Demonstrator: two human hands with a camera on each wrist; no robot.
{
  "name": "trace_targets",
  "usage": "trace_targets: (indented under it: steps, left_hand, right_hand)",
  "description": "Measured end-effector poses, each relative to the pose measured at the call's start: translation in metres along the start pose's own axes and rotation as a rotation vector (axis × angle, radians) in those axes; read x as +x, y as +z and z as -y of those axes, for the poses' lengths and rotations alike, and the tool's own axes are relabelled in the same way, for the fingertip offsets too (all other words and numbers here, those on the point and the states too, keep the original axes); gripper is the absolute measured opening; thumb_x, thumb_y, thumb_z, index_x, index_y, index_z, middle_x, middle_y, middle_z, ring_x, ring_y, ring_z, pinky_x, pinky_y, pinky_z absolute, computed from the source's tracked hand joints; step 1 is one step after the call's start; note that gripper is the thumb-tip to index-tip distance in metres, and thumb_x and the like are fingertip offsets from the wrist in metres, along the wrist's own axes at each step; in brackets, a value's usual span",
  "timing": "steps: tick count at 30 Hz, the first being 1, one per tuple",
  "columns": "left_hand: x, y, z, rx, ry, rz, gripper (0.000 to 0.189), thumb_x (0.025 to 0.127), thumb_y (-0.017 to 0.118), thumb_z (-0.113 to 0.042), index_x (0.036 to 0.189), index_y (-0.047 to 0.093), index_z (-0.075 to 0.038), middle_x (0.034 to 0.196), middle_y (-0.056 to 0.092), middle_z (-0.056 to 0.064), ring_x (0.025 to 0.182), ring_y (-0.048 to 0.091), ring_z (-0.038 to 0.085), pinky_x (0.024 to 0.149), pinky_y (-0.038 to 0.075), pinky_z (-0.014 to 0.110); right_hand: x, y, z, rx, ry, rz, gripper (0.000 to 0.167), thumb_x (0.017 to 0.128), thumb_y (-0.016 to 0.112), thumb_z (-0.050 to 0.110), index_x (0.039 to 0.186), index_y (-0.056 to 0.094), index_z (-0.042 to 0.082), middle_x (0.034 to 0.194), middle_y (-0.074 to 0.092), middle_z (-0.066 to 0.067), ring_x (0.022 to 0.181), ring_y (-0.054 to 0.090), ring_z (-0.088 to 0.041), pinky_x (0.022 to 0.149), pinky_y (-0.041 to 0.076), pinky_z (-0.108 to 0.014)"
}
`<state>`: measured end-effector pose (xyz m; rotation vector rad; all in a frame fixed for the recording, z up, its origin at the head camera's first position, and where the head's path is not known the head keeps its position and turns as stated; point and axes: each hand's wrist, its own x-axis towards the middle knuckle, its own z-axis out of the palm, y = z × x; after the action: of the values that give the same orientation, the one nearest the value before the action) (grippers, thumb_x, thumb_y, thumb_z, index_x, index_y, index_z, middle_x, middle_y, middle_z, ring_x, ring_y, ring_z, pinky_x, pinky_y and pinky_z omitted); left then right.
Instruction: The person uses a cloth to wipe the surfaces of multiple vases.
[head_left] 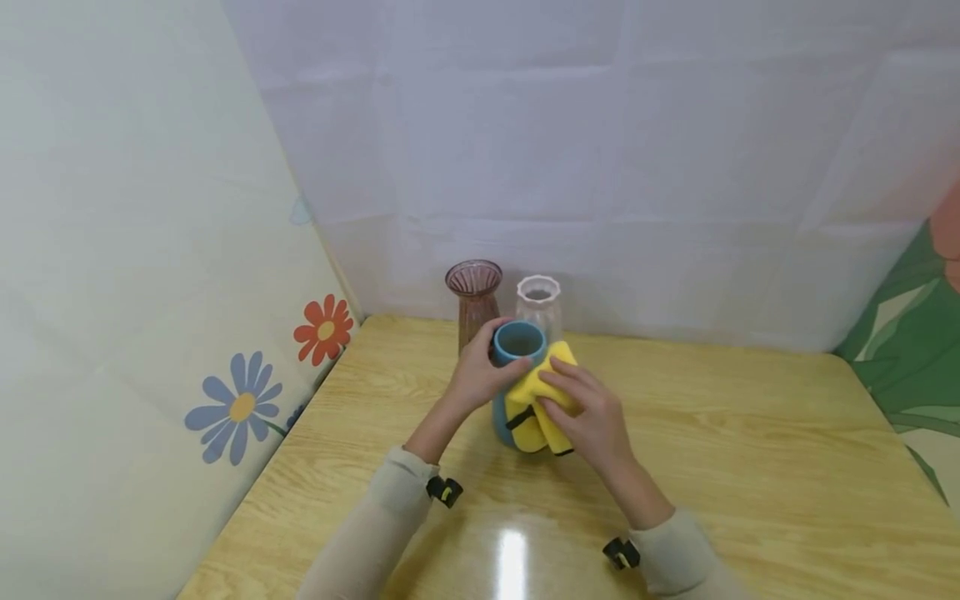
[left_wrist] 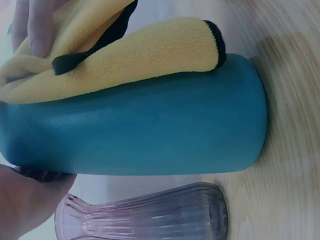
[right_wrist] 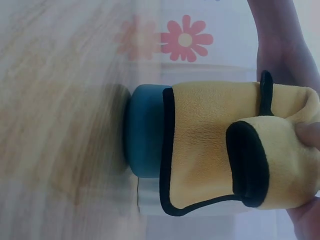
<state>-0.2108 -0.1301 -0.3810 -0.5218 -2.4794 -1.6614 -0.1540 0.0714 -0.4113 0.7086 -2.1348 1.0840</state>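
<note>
A blue vase (head_left: pixel 502 423) stands upright on the wooden table, its round mouth facing up. My left hand (head_left: pixel 480 371) grips it around the neck, thumb in front and fingers behind the rim. My right hand (head_left: pixel 596 417) pinches a yellow cloth (head_left: pixel 543 387) with black edging and lays it against the vase's right side. In the left wrist view the cloth (left_wrist: pixel 150 52) drapes lengthwise along the blue vase (left_wrist: pixel 150 130). The right wrist view has the cloth (right_wrist: pixel 205 145) covering most of the vase, leaving its base (right_wrist: pixel 145 130) in sight.
Behind the blue vase stand a purple ribbed glass vase (head_left: pixel 476 304) and a pale pink-white vase (head_left: pixel 542 310) with a scalloped rim. A white sheet (head_left: pixel 510 150) hangs along the table's back edge. Flower-printed sheeting (head_left: pixel 150 250) borders the left side.
</note>
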Motion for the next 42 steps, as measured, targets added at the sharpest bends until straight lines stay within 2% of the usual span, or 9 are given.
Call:
trace_targets:
  steps: [11,25,33,38,42]
  left_hand:
    - [0.009,-0.01,0.008,-0.063,0.057,0.116,0.075,0.088,0.076,-0.026,0.15,0.041,-0.004,0.132,0.06,0.016,0.119,0.059,0.031,0.097,0.052,0.049]
    - [0.02,-0.019,0.019,-0.19,0.136,0.248,0.068,0.087,0.071,-0.011,0.148,0.044,-0.002,0.133,0.057,0.021,0.117,0.058,0.032,0.099,0.051,0.043]
    - [0.025,-0.022,0.022,-0.278,0.142,0.32,0.069,0.088,0.068,-0.002,0.151,0.04,0.0,0.144,0.051,0.023,0.126,0.053,0.033,0.107,0.045,0.048]
    - [0.027,-0.022,0.025,-0.317,0.144,0.352,0.071,0.087,0.069,-0.009,0.151,0.039,0.0,0.147,0.049,0.023,0.128,0.052,0.032,0.108,0.044,0.048]
    - [0.027,-0.023,0.029,-0.325,0.147,0.365,0.085,0.087,0.077,-0.04,0.153,0.038,-0.002,0.146,0.05,0.022,0.128,0.051,0.031,0.108,0.043,0.049]
  right_hand:
    - [-0.013,0.005,0.003,-0.031,0.018,-0.009,0.038,0.075,0.087,0.001,0.111,0.076,0.008,0.125,0.069,-0.015,0.115,0.067,-0.036,0.099,0.053,-0.045]
    - [-0.029,0.013,0.001,-0.071,0.075,0.015,0.035,0.076,0.086,0.001,0.108,0.077,0.007,0.122,0.071,-0.015,0.112,0.068,-0.036,0.095,0.055,-0.044]
    - [-0.036,0.015,0.001,-0.122,0.124,0.043,0.033,0.073,0.088,0.002,0.104,0.078,0.009,0.117,0.073,-0.013,0.108,0.07,-0.033,0.096,0.055,-0.046]
    - [-0.04,0.014,0.0,-0.137,0.167,0.105,0.03,0.074,0.088,0.003,0.102,0.078,0.009,0.115,0.074,-0.013,0.108,0.07,-0.034,0.094,0.056,-0.049]
    - [-0.041,0.011,-0.003,-0.145,0.202,0.168,0.028,0.076,0.087,0.005,0.102,0.078,0.01,0.116,0.074,-0.012,0.11,0.069,-0.034,0.096,0.055,-0.05]
